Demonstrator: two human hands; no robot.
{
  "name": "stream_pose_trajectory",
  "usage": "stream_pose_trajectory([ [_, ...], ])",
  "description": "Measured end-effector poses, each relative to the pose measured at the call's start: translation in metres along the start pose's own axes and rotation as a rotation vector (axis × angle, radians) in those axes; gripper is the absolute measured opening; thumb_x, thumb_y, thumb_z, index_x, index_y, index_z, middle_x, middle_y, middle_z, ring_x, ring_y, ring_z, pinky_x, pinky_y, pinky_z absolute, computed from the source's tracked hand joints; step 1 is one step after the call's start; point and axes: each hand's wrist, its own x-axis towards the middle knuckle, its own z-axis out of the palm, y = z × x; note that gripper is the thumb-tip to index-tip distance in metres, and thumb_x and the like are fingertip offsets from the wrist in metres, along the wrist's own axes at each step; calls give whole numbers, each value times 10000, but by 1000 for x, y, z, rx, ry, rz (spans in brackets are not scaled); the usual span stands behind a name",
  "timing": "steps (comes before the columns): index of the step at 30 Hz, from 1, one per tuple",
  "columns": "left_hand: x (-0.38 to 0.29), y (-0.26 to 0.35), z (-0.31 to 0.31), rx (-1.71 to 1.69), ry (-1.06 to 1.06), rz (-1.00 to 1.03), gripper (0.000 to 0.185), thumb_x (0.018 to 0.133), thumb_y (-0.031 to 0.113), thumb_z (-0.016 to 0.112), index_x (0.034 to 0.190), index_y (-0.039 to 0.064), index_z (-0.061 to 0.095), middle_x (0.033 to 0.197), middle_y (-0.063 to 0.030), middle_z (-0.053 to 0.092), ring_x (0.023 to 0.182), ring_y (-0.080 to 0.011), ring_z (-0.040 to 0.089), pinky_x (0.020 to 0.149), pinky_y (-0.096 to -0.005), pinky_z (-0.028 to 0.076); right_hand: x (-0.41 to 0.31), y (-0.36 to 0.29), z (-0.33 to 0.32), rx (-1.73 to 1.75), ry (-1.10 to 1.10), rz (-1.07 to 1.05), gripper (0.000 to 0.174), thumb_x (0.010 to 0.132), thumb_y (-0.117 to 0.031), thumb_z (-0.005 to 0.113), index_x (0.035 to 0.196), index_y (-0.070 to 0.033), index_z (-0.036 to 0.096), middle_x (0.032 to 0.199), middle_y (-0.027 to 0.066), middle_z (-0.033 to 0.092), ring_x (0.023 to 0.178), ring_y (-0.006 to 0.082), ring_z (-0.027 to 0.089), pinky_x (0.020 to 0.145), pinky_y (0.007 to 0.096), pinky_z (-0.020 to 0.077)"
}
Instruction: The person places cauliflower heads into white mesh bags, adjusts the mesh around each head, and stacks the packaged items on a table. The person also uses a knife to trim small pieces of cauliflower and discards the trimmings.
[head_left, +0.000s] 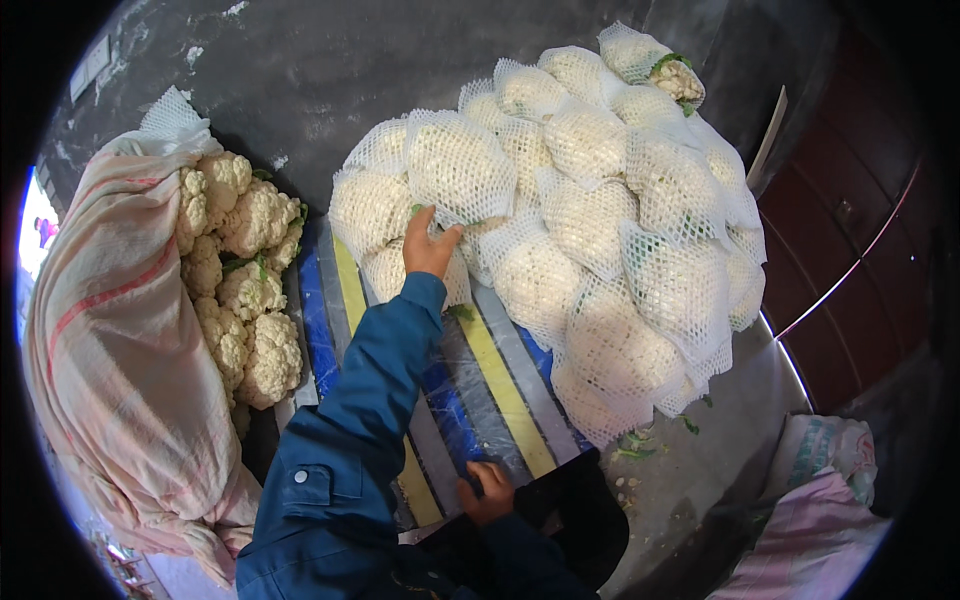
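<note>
My left hand (430, 251) reaches out over the near left part of a pile of cauliflowers in white foam net sleeves. Its thumb and forefinger are apart, at a netted cauliflower (384, 271) and just below a larger netted one (459, 161). Whether the fingertips press on the netting is hard to see. Close to my body, my right hand (489, 492) is over the near edge of the striped tabletop (499, 375), fingers slightly bent and nothing visible in them. More netted cauliflowers (675, 292) are heaped to the right.
Bare cauliflowers (259, 300) lie on the left beside a pinkish cloth (127, 322) with red stripes. White netting (174, 112) sits behind them. Leaf scraps (636, 446) litter the floor at right, near a sack (821, 454) and a pink cloth (806, 532). A dark wall (337, 60) stands behind.
</note>
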Motion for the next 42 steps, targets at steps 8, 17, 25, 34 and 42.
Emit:
stream_pose_trajectory([
  [8, 48, 33, 18, 790, -216, 481, 1032, 699, 414, 860, 1547, 233, 299, 1619, -184, 148, 1485, -403, 136, 1169, -568, 183, -2, 8, 1, -42, -51, 42, 335, 771, -143, 782, 1067, -20, 684, 987, 161, 678, 871, 301, 677, 742, 376, 552],
  [17, 89, 12, 38, 928, -188, 508, 938, 683, 353, 859, 1492, 234, 398, 1578, -185, 263, 1449, -442, 207, 1102, -535, 327, -7, 8, 3, -44, -19, 16, 323, 771, -184, 769, 1056, -53, 692, 997, 165, 685, 908, 361, 650, 803, 454, 527],
  [25, 87, 16, 41, 972, -282, 459, 943, 702, 383, 852, 1503, 223, 380, 1592, -189, 226, 1465, -433, 173, 1117, -532, 313, -7, 0, 2, -17, 6, 27, 344, 794, -202, 759, 1090, -48, 675, 1018, 168, 676, 929, 372, 642, 822, 457, 520],
  [34, 32, 21, 7, 642, -190, 598, 684, 791, 284, 775, 1386, 73, 510, 1550, -236, 298, 1396, -468, 302, 1105, -535, 327, -6, 2, 5, 27, 19, 28, 332, 786, -174, 759, 1078, -43, 672, 1009, 167, 673, 921, 357, 655, 801, 429, 531],
  [42, -183, 100, -34, 54, -645, 176, 199, 888, 151, 654, 1018, 3, 683, 912, -204, 684, 838, -349, 679, 732, -382, 526, -7, 1, -5, 36, 14, 103, 299, 785, -135, 757, 1046, -19, 668, 969, 154, 668, 897, 320, 668, 794, 380, 533],
])
